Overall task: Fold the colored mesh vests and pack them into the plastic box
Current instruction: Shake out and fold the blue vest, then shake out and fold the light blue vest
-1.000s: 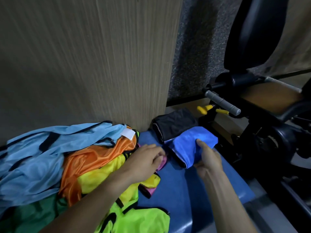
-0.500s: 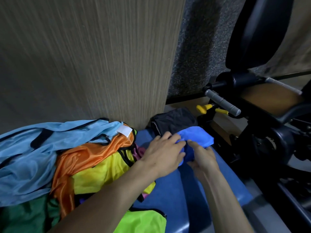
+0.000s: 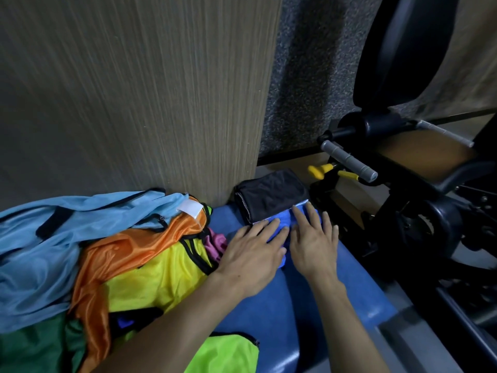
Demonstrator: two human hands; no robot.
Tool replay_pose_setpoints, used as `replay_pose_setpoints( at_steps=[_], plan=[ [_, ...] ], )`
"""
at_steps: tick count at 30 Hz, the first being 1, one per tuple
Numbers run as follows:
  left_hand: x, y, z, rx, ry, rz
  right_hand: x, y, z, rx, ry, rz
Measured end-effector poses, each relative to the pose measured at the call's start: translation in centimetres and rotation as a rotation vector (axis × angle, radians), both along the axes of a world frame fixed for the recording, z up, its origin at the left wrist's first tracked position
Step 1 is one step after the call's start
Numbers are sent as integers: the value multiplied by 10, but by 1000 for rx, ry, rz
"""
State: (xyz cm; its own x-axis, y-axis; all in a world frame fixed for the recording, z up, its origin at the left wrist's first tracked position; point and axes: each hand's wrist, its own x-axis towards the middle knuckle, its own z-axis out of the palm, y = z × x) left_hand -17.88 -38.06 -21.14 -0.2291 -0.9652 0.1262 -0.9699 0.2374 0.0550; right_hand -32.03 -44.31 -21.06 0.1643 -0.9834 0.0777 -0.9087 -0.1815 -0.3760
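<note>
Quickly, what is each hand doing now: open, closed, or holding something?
Left hand: open, pressing flat on the blue vest.
Right hand: open, also pressing flat on it.

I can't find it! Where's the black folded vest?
In the head view, the black folded vest lies right of centre on the blue bench, just beyond both hands, beside the wooden panel.

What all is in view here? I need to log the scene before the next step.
folded vest: one, bright blue, on the blue pad under both hands
folded black vest: one, black, just behind the blue one
loose vests: a heap, light blue, orange, yellow, green, lime, pink, left on the pad
blue pad: one, blue, beneath everything
wood panel: one, brown-grey, behind the heap
exercise machine: one, black with yellow knobs, right
left hand: flat on the blue vest
right hand: flat on the blue vest
</note>
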Motion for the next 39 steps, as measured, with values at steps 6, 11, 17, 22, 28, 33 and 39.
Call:
replay_pose_setpoints(
  at_steps=[6, 11, 17, 22, 28, 33, 39],
  plan=[
    [5, 4, 5, 99, -2, 2, 5, -1, -5, -18, -39, -15],
    [9, 27, 28, -18, 24, -17, 17, 15, 12, -146, -156, -45],
    [75, 133, 41, -309, 66, 13, 67, 85, 41, -425, -381, 464],
    [150, 222, 61, -375, 109, 176, 101, 138, 49, -171, -278, 780],
    [206, 274, 72, -398, 110, 603, 105, 194, 57, -38, -197, 854],
    [221, 276, 54, -275, 206, 730, 118, 236, 63, -45, -186, 890],
    [170, 297, 92, -607, 604, 504, 125, 260, 77, 7, -512, 839]
  ],
)
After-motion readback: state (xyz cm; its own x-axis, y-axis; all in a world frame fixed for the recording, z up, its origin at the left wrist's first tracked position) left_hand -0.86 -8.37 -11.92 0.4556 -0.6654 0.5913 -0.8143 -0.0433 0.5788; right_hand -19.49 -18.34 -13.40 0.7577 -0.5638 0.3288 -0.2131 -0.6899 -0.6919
